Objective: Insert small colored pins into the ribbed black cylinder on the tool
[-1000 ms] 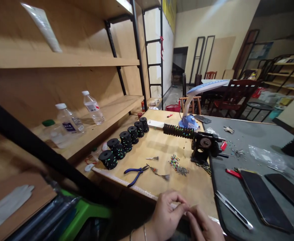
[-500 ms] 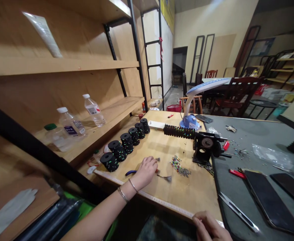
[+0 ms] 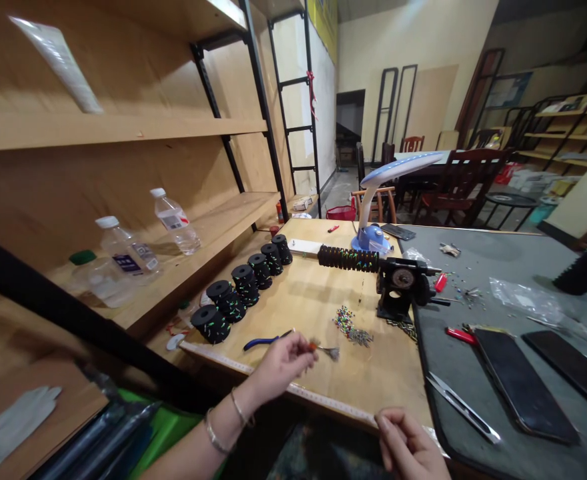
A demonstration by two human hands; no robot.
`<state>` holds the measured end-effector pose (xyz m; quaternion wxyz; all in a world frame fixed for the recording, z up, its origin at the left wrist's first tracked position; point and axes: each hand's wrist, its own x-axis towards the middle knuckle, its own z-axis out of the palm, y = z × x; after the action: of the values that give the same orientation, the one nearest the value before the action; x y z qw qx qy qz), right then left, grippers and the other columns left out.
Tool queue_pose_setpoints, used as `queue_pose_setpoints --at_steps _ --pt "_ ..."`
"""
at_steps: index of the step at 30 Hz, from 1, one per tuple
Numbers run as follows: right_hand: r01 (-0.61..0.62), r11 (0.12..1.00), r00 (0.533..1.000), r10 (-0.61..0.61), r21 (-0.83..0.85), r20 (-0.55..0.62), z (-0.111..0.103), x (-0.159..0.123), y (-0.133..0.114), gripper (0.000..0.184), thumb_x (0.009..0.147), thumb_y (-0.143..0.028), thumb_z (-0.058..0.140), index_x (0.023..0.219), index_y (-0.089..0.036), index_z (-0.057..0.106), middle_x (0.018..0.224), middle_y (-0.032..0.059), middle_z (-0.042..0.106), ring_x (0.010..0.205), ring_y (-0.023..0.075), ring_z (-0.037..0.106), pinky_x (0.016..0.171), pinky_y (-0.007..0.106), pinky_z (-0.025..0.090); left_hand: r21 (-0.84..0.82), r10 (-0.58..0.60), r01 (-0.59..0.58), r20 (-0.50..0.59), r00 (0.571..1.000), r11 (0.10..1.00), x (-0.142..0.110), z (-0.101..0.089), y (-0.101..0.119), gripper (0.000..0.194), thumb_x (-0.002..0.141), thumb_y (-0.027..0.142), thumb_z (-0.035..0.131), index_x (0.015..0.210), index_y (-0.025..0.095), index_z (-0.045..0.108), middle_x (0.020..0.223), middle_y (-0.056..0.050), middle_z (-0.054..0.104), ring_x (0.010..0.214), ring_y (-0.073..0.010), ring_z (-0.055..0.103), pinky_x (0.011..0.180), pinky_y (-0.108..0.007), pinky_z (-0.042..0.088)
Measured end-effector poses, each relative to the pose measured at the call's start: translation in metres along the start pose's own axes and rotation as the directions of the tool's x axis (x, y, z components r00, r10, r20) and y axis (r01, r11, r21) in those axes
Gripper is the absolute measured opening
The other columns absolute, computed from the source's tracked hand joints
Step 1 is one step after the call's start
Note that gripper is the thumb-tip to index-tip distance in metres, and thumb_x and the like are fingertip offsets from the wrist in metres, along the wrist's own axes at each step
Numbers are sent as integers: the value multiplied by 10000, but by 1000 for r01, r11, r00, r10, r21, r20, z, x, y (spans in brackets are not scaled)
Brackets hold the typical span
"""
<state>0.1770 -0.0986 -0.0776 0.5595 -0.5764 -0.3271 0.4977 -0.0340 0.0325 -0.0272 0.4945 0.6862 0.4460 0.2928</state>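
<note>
My left hand [image 3: 286,363] is closed in a pinch over the front of the wooden table [image 3: 293,300]. A small tuft of fine bristles or wires [image 3: 314,343] shows at its fingertips; I cannot make out its kind. Just right of these fingers lies another grey bristly tuft [image 3: 333,353], with a bit of orange beside it. Partly behind the hand is a tool with a blue handle [image 3: 259,343]. My right hand [image 3: 404,443] rests by the table's front edge, thumb and fingers pressed together; whatever they hold, if anything, is hidden. Small coloured beads [image 3: 344,321] and metal pins [image 3: 360,337] lie farther back.
Several black spools [image 3: 210,324] stand in a row at left. A black crank device [image 3: 401,287] carries a ribbed black roll [image 3: 348,258]. Behind stands a blue lamp [image 3: 371,237]. Tweezers [image 3: 463,408] and a phone [image 3: 523,383] lie on the grey mat [image 3: 453,360].
My left hand has drawn back slightly and turned, lifting the small bristly tuft off the table. My right hand stays at the edge. The view has shifted a little.
</note>
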Motion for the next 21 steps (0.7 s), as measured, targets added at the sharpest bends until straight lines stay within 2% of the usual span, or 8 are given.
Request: queue_pose_setpoints --at_steps 2,4,6,10,15,18,21 --pt "-5 999 1000 5 44 9 6 -3 2 548 672 -720 685 738 -178 631 404 -71 439 400 85 382 437 208 271 -327 -120 150 110 987 933 -18 22 4 206 765 289 668 844 158 529 879 -89 690 749 -182 660 557 -238 467" --pt "-32 998 998 28 56 57 10 -7 4 538 690 -706 685 763 -177 618 413 -80 434 395 75 372 433 202 265 -489 -178 246 181 967 837 -34 43 7 269 713 296 732 843 143 554 840 -81 693 696 -161 656 547 -223 456" --pt "-35 998 996 30 60 87 12 -11 7 523 708 -689 685 770 -176 602 431 -85 438 395 66 365 431 196 262 -575 -239 317 210 948 754 -46 62 8 306 679 311 772 817 136 562 785 -62 688 633 -135 642 539 -212 446" --pt "-5 996 999 1 85 49 14 -18 14 498 737 -669 674 765 -184 563 429 -102 423 376 51 331 417 184 229 -623 -294 367 222 930 691 -57 87 2 341 658 344 802 781 129 567 717 -35 665 580 -111 616 521 -197 430" --pt "-75 992 995 68 99 72 14 -20 15 533 697 -706 679 729 -196 531 395 -114 405 347 45 304 395 179 191 -659 -315 413 270 910 628 -64 101 -7 313 656 334 791 786 137 585 730 -20 643 555 -111 595 475 -195 390" --pt "-106 987 993 100 120 59 15 -20 13 558 659 -729 689 721 -198 528 373 -118 398 336 42 287 389 177 174 -649 -311 422 285 907 633 -67 104 -11 288 662 334 779 758 137 591 682 -8 606 558 -105 549 472 -195 366" --pt "-127 985 991 121 120 59 15 -21 14 574 644 -745 683 719 -197 529 357 -126 381 333 39 262 388 175 164 -620 -291 393 264 920 680 -68 104 -14 293 669 352 779 750 127 612 683 -1 577 556 -88 476 483 -199 347"
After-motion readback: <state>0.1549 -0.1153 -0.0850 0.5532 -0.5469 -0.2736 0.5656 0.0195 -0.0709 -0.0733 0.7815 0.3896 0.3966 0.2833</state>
